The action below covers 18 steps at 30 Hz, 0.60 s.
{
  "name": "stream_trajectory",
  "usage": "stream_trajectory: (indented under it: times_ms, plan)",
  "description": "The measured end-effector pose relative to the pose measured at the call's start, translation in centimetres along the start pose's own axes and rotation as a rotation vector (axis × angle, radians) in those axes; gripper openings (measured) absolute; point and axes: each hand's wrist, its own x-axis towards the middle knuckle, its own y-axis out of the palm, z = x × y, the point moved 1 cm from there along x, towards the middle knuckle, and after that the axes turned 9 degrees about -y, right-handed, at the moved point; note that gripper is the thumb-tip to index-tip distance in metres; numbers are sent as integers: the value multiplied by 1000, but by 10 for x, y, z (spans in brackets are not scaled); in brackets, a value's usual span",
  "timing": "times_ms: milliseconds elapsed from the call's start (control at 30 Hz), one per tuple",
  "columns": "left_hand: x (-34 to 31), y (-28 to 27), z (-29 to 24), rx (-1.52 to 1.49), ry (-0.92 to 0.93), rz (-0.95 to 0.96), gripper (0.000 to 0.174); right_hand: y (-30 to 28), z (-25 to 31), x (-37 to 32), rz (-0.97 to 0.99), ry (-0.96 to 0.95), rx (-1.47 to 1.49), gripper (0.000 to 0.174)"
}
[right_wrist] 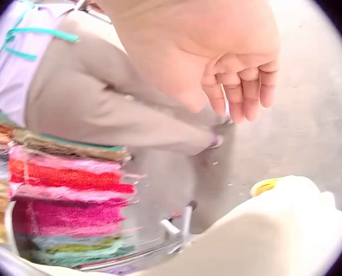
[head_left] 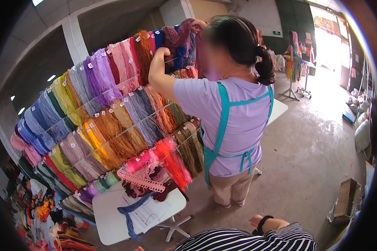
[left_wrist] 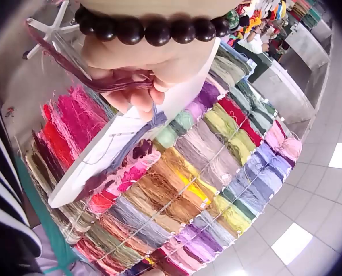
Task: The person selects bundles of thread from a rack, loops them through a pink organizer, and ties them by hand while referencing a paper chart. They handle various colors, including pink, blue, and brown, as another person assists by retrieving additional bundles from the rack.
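In the left wrist view my left hand [left_wrist: 145, 72], with a dark bead bracelet, curls its fingers round a thin maroon yarn strand [left_wrist: 64, 64]. Only a bit of that hand [head_left: 139, 249] shows at the head view's bottom edge. My right hand [right_wrist: 217, 63] hangs empty with loosely bent fingers; the head view has it [head_left: 256, 221] beside the striped clothing. The white table [head_left: 175, 203] bears papers [head_left: 155, 213], a blue-grey skein [head_left: 130, 224], and a pink ringed strip [head_left: 143, 183] among pink and dark red yarn.
A person in a lilac shirt [head_left: 241, 108] and teal apron stands ahead, hands raised at a mauve skein [head_left: 178, 38]. Tagged yarn skeins [head_left: 109, 129] fill a slanting rack at left. An open cardboard box [head_left: 347, 198] stands at right.
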Motion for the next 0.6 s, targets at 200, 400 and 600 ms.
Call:
stream_trajectory:
  times_ms: [200, 400, 600]
  plan:
    - [6, 28, -1, 71, -67, 40, 41, 129, -69, -16, 276, 151, -26, 39]
    - [15, 38, 10, 163, -135, 70, 38, 52, 12, -19, 6, -202, -564, 24]
    - [16, 49, 9, 55, -175, 53, 36, 14, 13, 37, -268, -158, -531, 21]
